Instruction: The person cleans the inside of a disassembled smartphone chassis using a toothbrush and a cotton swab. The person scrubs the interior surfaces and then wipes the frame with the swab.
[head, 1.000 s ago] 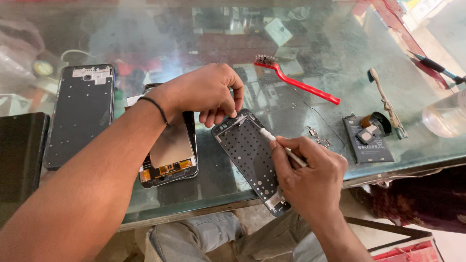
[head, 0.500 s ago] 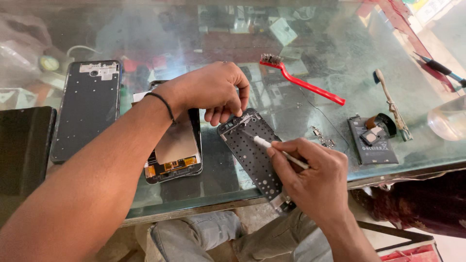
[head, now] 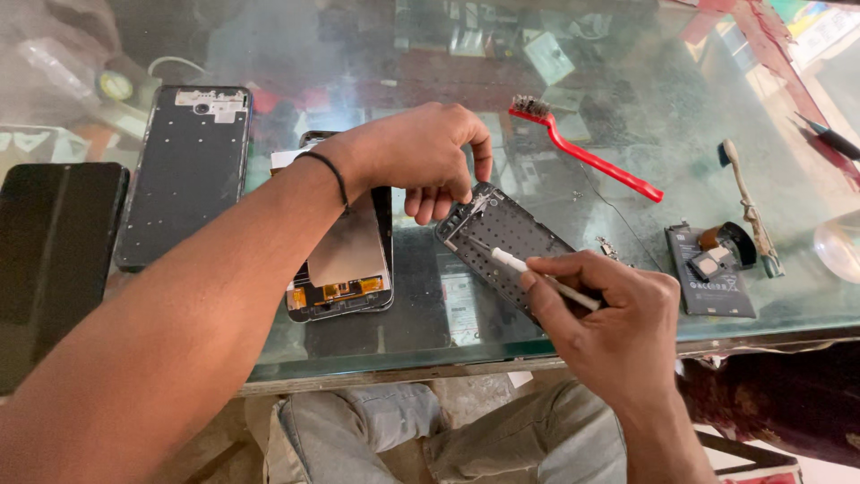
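Head view. My left hand (head: 421, 161): fingertips pinching the top edge of the dark phone frame (head: 506, 246), steadying it flat on the glass table (head: 403, 323) near its front edge. My right hand (head: 614, 314): clenched around a thin white-tipped tool (head: 528, 269); tip now lower on the frame than a moment ago, so work is moving down it. Nearby: opened phone (head: 345, 260), second frame (head: 184, 170), red brush (head: 587, 157), small battery module (head: 708, 269).
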